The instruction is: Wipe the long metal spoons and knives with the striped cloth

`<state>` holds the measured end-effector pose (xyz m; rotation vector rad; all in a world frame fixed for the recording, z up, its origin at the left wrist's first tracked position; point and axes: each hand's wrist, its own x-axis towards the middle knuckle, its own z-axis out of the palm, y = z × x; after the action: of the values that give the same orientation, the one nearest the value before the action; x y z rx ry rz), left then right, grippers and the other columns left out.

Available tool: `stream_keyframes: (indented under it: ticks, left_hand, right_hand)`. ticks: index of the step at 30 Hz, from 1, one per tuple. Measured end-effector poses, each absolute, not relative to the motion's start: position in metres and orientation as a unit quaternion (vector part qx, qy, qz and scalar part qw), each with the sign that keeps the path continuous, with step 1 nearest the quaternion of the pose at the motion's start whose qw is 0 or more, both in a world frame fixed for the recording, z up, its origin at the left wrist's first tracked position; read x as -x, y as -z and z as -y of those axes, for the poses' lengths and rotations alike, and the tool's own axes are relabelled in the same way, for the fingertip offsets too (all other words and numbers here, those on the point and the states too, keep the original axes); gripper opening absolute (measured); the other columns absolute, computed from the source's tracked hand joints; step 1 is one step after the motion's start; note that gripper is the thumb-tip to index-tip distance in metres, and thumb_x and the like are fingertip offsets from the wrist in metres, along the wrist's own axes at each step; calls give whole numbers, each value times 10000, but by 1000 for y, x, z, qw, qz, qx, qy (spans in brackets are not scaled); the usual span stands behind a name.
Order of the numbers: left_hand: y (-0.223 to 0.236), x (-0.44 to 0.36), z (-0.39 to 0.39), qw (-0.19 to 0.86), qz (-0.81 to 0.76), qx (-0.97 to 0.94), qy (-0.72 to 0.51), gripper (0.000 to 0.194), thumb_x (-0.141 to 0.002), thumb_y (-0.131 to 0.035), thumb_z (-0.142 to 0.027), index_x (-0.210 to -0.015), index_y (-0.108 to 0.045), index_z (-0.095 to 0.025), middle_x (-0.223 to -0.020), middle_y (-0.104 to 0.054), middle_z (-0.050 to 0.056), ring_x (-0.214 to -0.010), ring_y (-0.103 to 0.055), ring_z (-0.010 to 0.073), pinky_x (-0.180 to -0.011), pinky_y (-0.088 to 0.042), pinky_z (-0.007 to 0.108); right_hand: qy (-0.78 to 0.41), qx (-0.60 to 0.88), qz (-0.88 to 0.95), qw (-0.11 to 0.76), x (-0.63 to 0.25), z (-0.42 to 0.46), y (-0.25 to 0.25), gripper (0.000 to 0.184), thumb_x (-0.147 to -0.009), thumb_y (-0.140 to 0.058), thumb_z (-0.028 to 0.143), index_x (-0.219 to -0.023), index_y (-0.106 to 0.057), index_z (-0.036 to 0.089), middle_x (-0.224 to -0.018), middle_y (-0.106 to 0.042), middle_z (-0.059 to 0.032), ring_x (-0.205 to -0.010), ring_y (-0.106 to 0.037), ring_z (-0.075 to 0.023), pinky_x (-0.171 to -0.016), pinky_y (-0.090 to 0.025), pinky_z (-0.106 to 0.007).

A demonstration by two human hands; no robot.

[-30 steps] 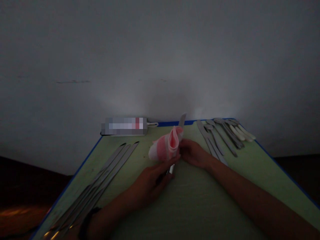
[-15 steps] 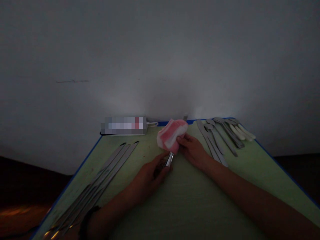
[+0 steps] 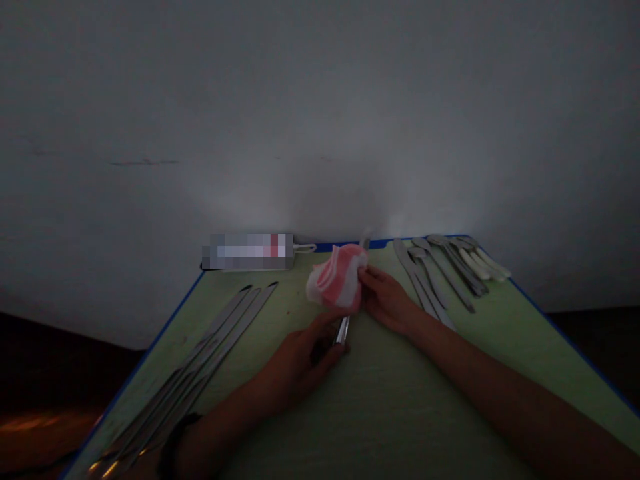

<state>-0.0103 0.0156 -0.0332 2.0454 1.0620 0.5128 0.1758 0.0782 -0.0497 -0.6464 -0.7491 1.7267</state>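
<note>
My left hand (image 3: 323, 343), with a dark band on its wrist, closes round the shiny metal handle of a table knife (image 3: 343, 331). A pink-and-white striped cloth (image 3: 336, 279) is bunched round the knife's middle. My right hand (image 3: 381, 297) pinches that cloth from the right side. Past the cloth's upper edge a short stretch of the blade sticks out, slightly blurred. The rest of the knife is hidden by cloth and fingers. Both hands are held over the middle of the green table (image 3: 400, 407).
Several long metal knives (image 3: 235, 327) lie slanted along the table's left side. At the back right are knives, spoons (image 3: 425, 257) and white-handled pieces (image 3: 483, 263). A box-like object (image 3: 250, 252), blurred out, with a white cord loop stands at the back left, before the wall (image 3: 320, 120).
The cloth has shifted slightly left and down, nearer my left hand, and its folds have changed. More of the blade shows above it. Both hands keep their hold.
</note>
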Motion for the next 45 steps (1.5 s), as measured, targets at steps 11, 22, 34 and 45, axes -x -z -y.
stream_keyframes:
  ticks: [11, 22, 34, 45]
  left_hand:
    - [31, 10, -17, 380, -413, -805, -192, 611, -882, -481, -254, -1405, -166, -245, -815, -622, -18, -631, -541, 119, -598, -423, 247]
    - [26, 9, -15, 390, -407, -805, -185, 574, -866, -497, -241, -1374, -228, -258, -874, -643, -12, -649, -566, 122, -611, -435, 242]
    - [23, 12, -14, 393, -373, -821, -182, 536, -893, -446, -234, -1386, -235, -242, -828, -634, -6, -654, -553, 126, -620, -438, 249]
    - [25, 12, -14, 352, -365, -845, -169, 262, -917, -415, -292, -1093, -593, -217, -882, -647, 20, -689, -563, 132, -634, -443, 240]
  right_hand:
    - [-712, 301, 309, 554, -175, -77, 49, 231, -669, -720, 265, -863, -649, 162, -763, -648, 8, -667, -561, -102, -674, -448, -249]
    - [-793, 235, 305, 472, -180, -76, 48, 224, -806, -581, 356, -952, -577, 187, -819, -653, -15, -747, -591, -144, -760, -482, -316]
    - [-814, 236, 328, 417, -182, -73, 45, 189, -757, -651, 272, -865, -604, 125, -764, -659, -27, -684, -602, -110, -747, -485, -256]
    - [-809, 251, 330, 417, -179, -74, 48, 204, -762, -642, 283, -889, -601, 128, -834, -667, -54, -813, -614, -156, -841, -475, -325]
